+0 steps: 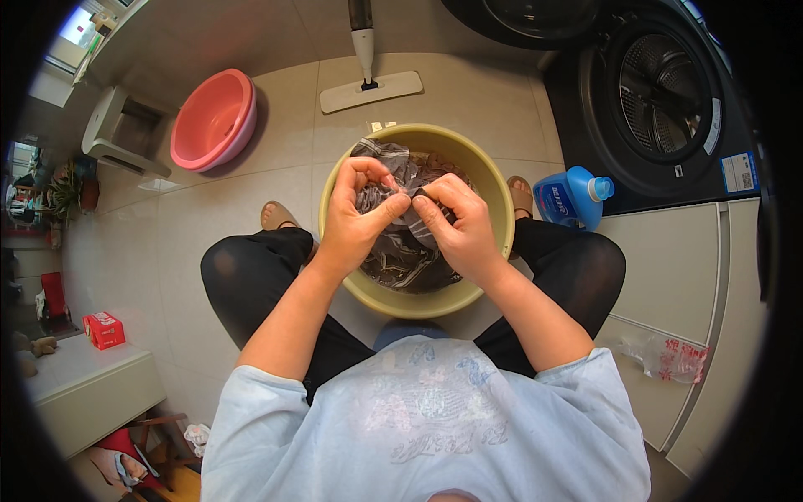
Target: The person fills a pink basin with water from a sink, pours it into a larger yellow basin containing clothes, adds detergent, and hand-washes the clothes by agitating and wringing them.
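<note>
Between my knees stands a round yellow-green plastic basin (433, 307) with wet clothes in it. My left hand (362, 210) and my right hand (457, 216) meet above its middle, fingertips nearly touching. They pinch a small part of a dark grey garment with white stripes (392, 157). Its bunched cloth hangs down below my fingers onto the rest of the laundry (408, 263). A little dark liquid shows around the clothes at the bottom. The exact part of the garment pinched is too small to tell.
Right of the basin stands a blue detergent bottle (568, 197), near a black front-loading washing machine (590, 113) with its door open. A pink basin (210, 119) and a grey-white step stool (119, 135) are at the left. A flat mop head (373, 91) lies beyond my basin.
</note>
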The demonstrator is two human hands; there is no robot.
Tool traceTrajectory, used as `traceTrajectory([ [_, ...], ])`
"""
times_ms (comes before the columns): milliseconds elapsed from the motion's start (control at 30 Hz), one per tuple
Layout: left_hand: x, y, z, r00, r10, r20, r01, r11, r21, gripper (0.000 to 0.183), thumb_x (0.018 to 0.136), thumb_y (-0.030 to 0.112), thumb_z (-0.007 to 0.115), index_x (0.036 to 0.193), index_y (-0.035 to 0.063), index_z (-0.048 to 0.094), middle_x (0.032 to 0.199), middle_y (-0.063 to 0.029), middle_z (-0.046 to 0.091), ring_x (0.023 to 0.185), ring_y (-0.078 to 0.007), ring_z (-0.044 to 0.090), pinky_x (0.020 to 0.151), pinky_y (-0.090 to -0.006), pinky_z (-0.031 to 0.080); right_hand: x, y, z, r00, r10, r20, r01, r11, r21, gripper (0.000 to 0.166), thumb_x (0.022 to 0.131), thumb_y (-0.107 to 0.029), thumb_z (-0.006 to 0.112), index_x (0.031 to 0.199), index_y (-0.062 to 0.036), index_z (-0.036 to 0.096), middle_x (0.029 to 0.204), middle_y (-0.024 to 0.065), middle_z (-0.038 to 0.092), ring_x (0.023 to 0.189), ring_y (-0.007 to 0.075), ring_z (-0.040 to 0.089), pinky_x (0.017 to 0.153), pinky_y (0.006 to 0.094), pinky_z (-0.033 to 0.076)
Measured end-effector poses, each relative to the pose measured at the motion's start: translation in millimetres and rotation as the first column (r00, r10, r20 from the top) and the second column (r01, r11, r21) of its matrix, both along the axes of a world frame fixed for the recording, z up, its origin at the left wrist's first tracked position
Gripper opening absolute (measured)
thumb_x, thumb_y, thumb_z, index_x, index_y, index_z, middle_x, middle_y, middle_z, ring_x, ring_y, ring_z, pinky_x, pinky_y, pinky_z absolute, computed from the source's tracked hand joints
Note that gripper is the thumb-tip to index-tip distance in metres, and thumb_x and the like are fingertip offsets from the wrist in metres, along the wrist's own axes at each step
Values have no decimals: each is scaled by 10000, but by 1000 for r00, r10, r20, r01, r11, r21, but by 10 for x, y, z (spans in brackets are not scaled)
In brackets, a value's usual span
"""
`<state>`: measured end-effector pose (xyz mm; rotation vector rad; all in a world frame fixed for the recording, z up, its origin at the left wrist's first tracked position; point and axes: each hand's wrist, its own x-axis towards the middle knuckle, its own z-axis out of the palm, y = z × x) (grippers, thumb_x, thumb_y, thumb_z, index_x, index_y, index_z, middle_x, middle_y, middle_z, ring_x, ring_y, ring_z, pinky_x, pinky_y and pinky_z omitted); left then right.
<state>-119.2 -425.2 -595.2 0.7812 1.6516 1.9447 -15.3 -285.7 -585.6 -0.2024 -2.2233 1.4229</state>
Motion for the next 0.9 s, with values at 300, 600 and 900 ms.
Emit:
traceTrajectory([
  [300,-1,-13,42,990,-115,-83,92,967,-236,199,833,119,749,912,50,581,865,14,560,857,-68,526,758,-220,440,25,8,0,986,16,165,6,991,-134,176,881,-140,671,845,16,597,783,140,631,668,272,619,631,339,483],
  [600,-142,-196,191,995,-32,89,35,999,-23,153,867,61,683,830,59,534,842,-15,571,785,-80,508,738,-219,415,13,398,-153,811,282,512,-311,950,-31,304,897,-313,655,842,-18,605,753,179,600,693,324,575,644,394,453],
  [900,-295,-282,220,982,89,164,-104,991,86,156,863,31,680,836,67,531,859,-1,574,804,-64,518,756,-204,431,103,685,-667,897,80,434,-134,987,94,213,901,-205,619,860,1,648,804,165,640,744,341,606,672,388,474],
])
